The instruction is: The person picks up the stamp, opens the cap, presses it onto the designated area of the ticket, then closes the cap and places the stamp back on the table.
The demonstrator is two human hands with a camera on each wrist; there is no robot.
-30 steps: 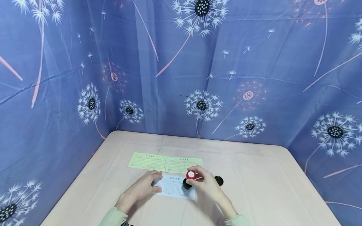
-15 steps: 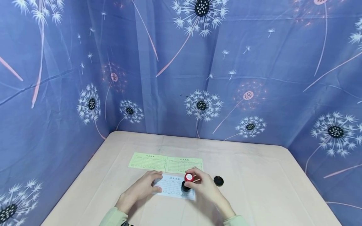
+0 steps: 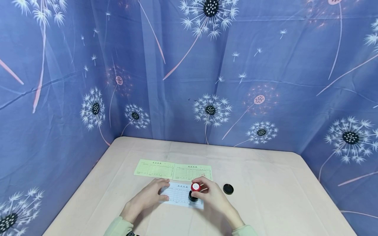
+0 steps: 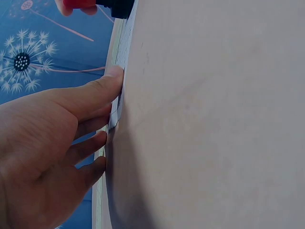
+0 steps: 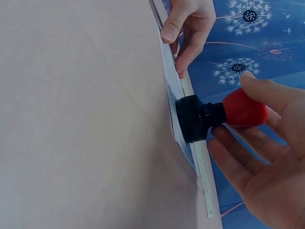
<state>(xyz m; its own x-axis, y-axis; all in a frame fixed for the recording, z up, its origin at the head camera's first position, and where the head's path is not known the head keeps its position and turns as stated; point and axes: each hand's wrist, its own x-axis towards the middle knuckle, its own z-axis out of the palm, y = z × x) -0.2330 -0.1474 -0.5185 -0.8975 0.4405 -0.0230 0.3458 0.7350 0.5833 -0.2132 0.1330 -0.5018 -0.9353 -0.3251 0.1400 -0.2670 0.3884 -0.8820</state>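
My right hand (image 3: 215,196) grips a stamp by its red knob (image 3: 196,186), with thumb and fingers around it. The stamp's black round base (image 5: 189,118) faces down, right at the surface of a pale blue printed form (image 3: 177,196), near that form's right end. At the left end of the form, my left hand (image 3: 150,194) rests with thumb and fingers spread and loosely bent, their tips at the paper's edge. In the left wrist view the thumb (image 4: 102,90) lies over the sheet's edge.
Two green printed forms, the left one (image 3: 155,168) and the right one (image 3: 189,171), lie side by side behind the blue one. The right one bears faint reddish marks. A black round cap (image 3: 228,189) lies right of my right hand. Dandelion-print blue curtains (image 3: 177,82) surround the table.
My right hand has shifted slightly left and toward me with the stamp, whose base has come down at the blue form. The left hand has stayed still.
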